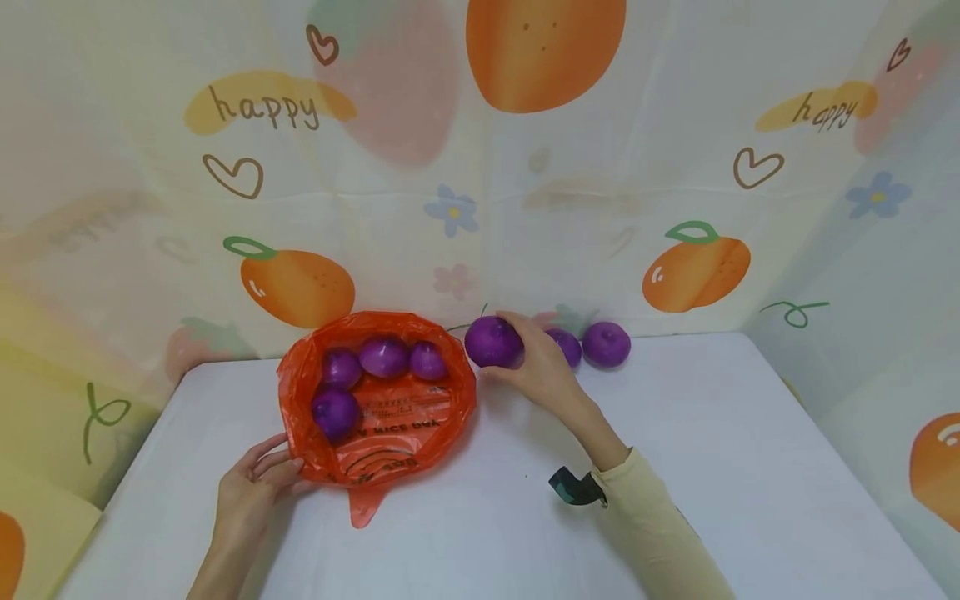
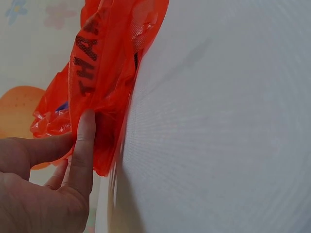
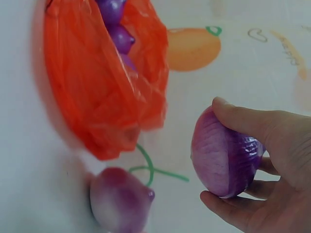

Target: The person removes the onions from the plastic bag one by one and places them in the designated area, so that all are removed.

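A red plastic bag [image 1: 382, 479] with dark printing stands wide open on the left half of the table, several purple onions [image 1: 385, 357] inside it. My left hand [image 1: 255, 479] holds the bag's near left side; the left wrist view shows fingertips [image 2: 86, 121] against the red plastic. In my right hand [image 1: 543, 367] a purple onion [image 1: 492, 342] is gripped between thumb and fingers, just right of the bag's rim. The right wrist view shows this onion [image 3: 223, 153] held clear of the bag. Two more onions [image 1: 606, 344] lie right of that hand, one partly hidden behind it.
The white table [image 1: 750, 467] ends at the back against a cloth backdrop [image 1: 525, 250] printed with oranges, hearts and flowers. A dark strap end [image 1: 576, 487] sticks out by the right sleeve [image 1: 652, 508].
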The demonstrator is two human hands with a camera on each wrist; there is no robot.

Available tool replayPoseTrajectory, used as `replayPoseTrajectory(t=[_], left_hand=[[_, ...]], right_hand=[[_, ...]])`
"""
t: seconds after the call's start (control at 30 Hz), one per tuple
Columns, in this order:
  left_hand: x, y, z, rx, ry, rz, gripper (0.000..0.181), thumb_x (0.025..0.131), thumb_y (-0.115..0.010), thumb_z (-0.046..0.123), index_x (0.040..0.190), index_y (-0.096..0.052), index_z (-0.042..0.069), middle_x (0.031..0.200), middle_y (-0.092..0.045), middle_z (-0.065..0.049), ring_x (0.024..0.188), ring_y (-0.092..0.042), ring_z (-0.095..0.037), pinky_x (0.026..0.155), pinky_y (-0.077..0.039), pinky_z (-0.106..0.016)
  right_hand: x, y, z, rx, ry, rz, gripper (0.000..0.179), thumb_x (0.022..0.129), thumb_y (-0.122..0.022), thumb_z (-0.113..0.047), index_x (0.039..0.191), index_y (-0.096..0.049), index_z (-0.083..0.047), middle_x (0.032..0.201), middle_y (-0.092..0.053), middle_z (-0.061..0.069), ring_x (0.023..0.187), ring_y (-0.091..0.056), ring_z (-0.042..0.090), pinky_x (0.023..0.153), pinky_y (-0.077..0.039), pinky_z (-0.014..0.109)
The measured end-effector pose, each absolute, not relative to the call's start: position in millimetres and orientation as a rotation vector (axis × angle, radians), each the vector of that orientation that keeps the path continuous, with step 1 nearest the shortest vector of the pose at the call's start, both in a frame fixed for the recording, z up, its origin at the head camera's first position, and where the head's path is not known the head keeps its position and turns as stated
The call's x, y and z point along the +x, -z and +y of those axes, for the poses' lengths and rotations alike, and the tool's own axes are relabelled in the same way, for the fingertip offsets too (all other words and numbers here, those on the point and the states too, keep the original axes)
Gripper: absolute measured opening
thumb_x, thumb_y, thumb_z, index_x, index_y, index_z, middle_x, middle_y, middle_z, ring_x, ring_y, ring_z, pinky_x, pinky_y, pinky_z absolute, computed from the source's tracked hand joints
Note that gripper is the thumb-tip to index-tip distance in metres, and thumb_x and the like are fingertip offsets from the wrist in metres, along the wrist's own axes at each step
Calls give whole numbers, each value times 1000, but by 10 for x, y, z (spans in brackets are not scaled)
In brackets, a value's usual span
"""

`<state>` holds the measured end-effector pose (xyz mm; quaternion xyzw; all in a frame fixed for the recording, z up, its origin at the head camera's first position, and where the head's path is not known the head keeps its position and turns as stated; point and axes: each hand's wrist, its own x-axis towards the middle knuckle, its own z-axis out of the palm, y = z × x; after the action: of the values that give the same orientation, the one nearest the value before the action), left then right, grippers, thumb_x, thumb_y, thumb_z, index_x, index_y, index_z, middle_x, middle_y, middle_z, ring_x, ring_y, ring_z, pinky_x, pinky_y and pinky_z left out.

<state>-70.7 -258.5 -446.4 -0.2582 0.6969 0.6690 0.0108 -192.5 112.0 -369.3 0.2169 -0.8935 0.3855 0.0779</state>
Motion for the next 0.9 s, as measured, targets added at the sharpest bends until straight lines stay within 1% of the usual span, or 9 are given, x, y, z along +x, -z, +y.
replayPoseTrajectory(t=[0.13, 0.23, 0.53, 0.77, 0.9], left_hand=[[-705, 4475, -2588, -791, -2098, 2178, 60, 95, -61, 4, 148, -35, 5, 88, -67, 18, 81, -69, -6, 75, -58, -24], [-711, 4475, -2589, -790, -2106, 2182, 59, 94, -61, 4, 148, -36, 5, 87, -67, 19, 80, -69, -6, 74, -58, -24], [-717, 4476, -2596, -822, -2068, 2183, 61, 95, -62, 6, 149, -35, 7, 88, -66, 20, 81, -69, -5, 75, -58, -24], [-717, 4476, -2593, -848, -2025, 2201, 61, 95, -62, 7, 150, -36, 7, 88, -66, 20, 81, -69, -4, 75, -57, -22], [-710, 4481, -2591, -848, -2027, 2201, 60, 95, -62, 7, 149, -36, 7, 89, -66, 19, 81, -69, -4, 75, -58, -23]], right_hand=[[-1946, 3688, 1242, 585, -1146, -2703, 82, 76, -85, -31, 144, -45, -8, 143, -50, 12, 131, -48, 32, 107, -40, 52], [-1961, 3693, 1343, 561, -1151, -2707, 81, 77, -84, -32, 144, -45, -9, 143, -50, 12, 131, -47, 32, 107, -40, 52], [-1982, 3763, 1667, 504, -1130, -2675, 81, 78, -84, -29, 144, -44, -6, 145, -47, 14, 134, -44, 31, 109, -39, 50], [-2019, 3811, 1909, 448, -1128, -2576, 80, 74, -87, -22, 140, -46, -2, 139, -52, 18, 127, -49, 35, 106, -40, 53], [-2021, 3833, 2012, 438, -1102, -2528, 79, 74, -87, -20, 139, -47, 0, 138, -52, 20, 127, -49, 37, 106, -40, 53]])
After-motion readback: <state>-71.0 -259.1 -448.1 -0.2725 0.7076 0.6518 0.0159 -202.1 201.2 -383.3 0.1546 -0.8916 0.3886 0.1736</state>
